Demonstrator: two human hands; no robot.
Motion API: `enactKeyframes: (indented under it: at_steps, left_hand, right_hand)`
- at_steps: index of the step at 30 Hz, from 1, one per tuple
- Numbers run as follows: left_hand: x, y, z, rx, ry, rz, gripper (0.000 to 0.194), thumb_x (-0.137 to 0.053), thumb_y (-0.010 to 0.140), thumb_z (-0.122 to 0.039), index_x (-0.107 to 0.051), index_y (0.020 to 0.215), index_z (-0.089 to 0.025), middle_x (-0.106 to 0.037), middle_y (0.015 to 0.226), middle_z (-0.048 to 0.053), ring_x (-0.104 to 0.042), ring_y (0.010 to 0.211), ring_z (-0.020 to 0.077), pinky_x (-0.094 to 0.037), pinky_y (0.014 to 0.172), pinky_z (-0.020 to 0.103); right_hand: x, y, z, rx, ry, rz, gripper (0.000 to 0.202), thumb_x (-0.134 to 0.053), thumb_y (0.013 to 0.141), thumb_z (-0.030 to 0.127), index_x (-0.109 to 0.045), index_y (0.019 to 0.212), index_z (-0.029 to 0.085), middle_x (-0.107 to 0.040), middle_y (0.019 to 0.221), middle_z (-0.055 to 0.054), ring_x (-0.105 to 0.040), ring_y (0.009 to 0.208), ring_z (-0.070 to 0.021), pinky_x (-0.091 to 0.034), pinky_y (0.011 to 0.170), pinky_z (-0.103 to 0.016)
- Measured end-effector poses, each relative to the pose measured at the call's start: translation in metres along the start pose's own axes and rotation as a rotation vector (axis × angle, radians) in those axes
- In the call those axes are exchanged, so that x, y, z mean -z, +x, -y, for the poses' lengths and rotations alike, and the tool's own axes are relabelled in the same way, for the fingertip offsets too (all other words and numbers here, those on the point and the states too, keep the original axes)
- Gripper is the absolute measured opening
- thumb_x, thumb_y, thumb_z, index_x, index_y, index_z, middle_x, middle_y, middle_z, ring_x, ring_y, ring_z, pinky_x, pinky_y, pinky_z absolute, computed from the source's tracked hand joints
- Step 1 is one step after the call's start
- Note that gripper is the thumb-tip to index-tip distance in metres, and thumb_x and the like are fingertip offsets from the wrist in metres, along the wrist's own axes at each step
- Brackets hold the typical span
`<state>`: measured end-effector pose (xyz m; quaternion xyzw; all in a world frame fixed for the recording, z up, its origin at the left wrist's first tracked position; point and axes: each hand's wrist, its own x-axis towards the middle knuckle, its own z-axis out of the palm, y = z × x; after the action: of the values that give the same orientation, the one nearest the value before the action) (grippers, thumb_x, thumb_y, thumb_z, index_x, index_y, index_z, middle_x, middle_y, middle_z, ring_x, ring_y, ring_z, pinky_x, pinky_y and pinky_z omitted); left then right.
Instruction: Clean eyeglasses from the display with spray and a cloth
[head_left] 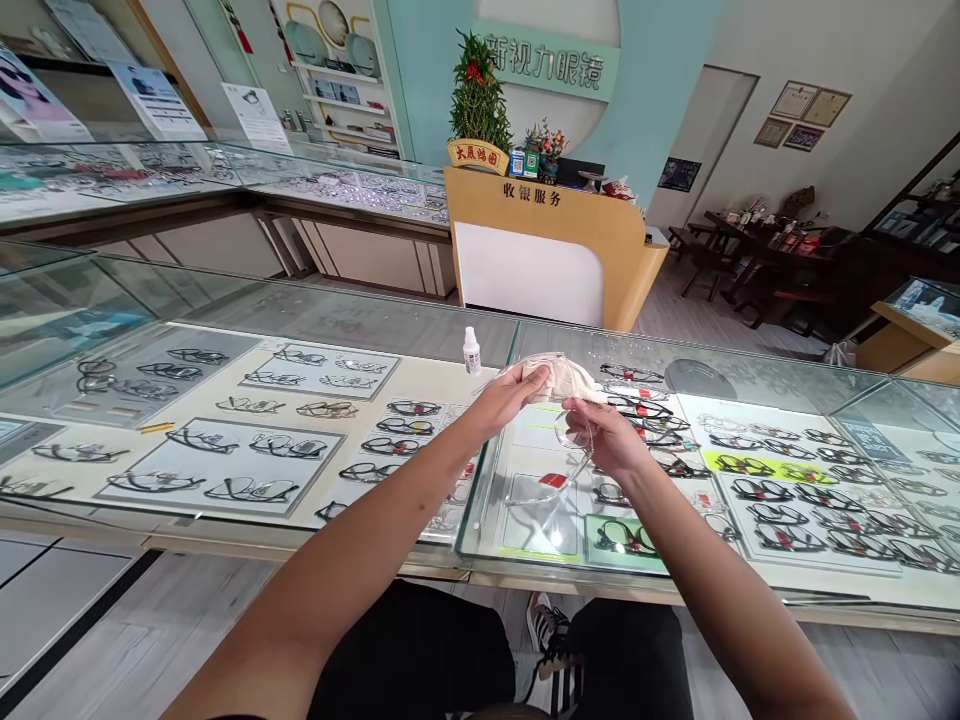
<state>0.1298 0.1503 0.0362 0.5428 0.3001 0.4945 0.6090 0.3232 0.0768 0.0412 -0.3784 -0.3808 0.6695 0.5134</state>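
Above the glass display case, my left hand [508, 396] is closed on a cream cloth [562, 378], its thumb pressed on top. My right hand [609, 430] pinches clear-framed glasses [576, 436] at the cloth's lower right edge. One lens hangs below the cloth, and a transparent temple reaches down to the left; the rest of the frame is covered by cloth and fingers. Beyond my left hand, a small white bottle [471, 352] stands upright on the glass top.
Rows of glasses lie inside the glass display case [420, 345] on both sides. A wooden counter [540, 215] with a potted plant [480, 105] stands ahead. More showcases run along the left, and a dark table is at the back right.
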Motion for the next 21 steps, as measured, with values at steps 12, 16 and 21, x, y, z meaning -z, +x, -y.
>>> enactKeyframes:
  at_steps: [12,16,21]
  left_hand:
    - [0.013,0.011,-0.012,0.039,0.031,-0.297,0.046,-0.081,0.078,-0.061,-0.071,0.097,-0.019,-0.075,0.091,0.004,-0.069,0.088,0.0195,-0.054,0.084,0.033]
    - [0.022,0.011,-0.006,-0.052,0.329,-0.323,0.026,-0.073,0.087,-0.043,-0.071,0.102,-0.021,-0.075,0.098,0.005,-0.066,0.093,0.0214,-0.051,0.086,0.033]
    - [0.021,0.008,0.007,-0.021,0.539,-0.242,0.039,-0.079,0.079,-0.027,-0.069,0.116,-0.022,-0.073,0.115,0.009,-0.067,0.105,0.0258,-0.050,0.096,0.040]
  right_hand:
    - [0.016,0.003,0.018,0.154,0.088,-0.056,0.034,-0.088,0.078,0.050,-0.077,0.097,0.024,-0.022,0.065,0.007,-0.019,0.059,-0.0126,-0.026,0.054,-0.028]
    - [0.021,0.003,0.024,0.194,0.138,-0.133,0.037,-0.091,0.076,0.050,-0.076,0.101,0.027,-0.022,0.065,0.008,-0.020,0.058,-0.0120,-0.028,0.053,-0.027]
    - [0.026,0.005,0.027,0.234,0.121,-0.235,0.040,-0.089,0.077,0.053,-0.075,0.108,0.031,-0.024,0.065,0.008,-0.022,0.057,-0.0128,-0.029,0.054,-0.030]
